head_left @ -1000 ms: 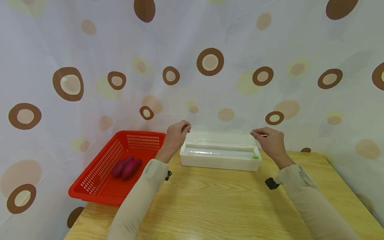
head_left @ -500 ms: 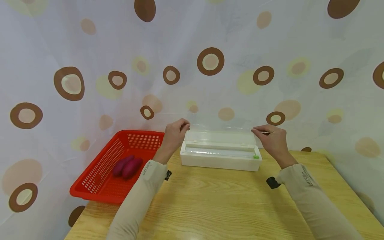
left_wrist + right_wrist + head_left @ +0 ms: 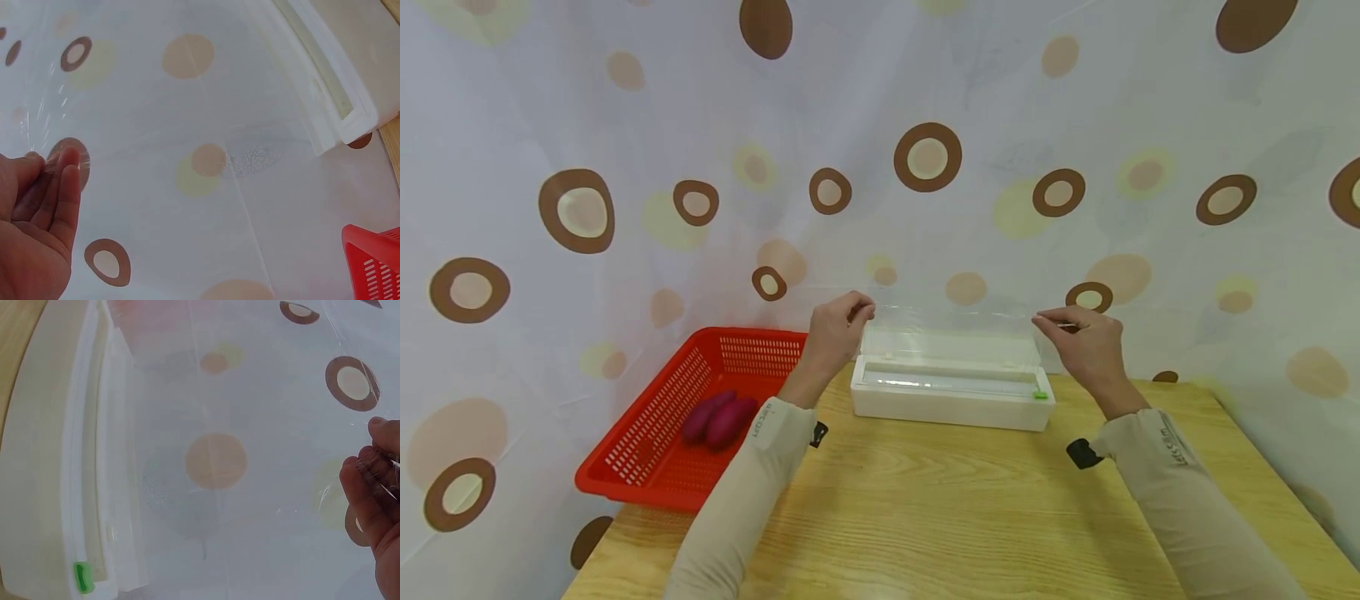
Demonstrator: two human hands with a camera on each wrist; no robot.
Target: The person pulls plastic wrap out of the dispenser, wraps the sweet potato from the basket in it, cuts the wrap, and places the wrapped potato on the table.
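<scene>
Clear film (image 3: 951, 318) held up above a white box (image 3: 951, 412)

A person's two hands spread a sheet of clear film over the far side of the worktop (image 3: 940, 517). The left hand (image 3: 838, 335) is nearly closed, thumb and fingertips meeting to pinch one edge of the film. The right hand (image 3: 1086, 346) pinches the opposite edge between thumb and fingers, with wrinkled film lying across the fingers in the right wrist view. Between the two hands the film hangs upright, see-through, with a few bright glints.

The white box sits on the worktop just below the film, its long side toward the person. Its top is uncovered, with a long slot, and a small green slider (image 3: 1040, 395) sits at the right end.

To the left stands a red basket (image 3: 647, 500) with slotted walls, partly behind the left forearm. Two purple sweet potatoes (image 3: 728, 423) lie side by side on its bottom, touching. Both arms wear beige sleeves (image 3: 1187, 500), and a dark fitting (image 3: 1082, 454) shows below each cuff. Behind everything hangs a pale sheet (image 3: 865, 83) printed with brown rings and beige and yellow spots.
</scene>
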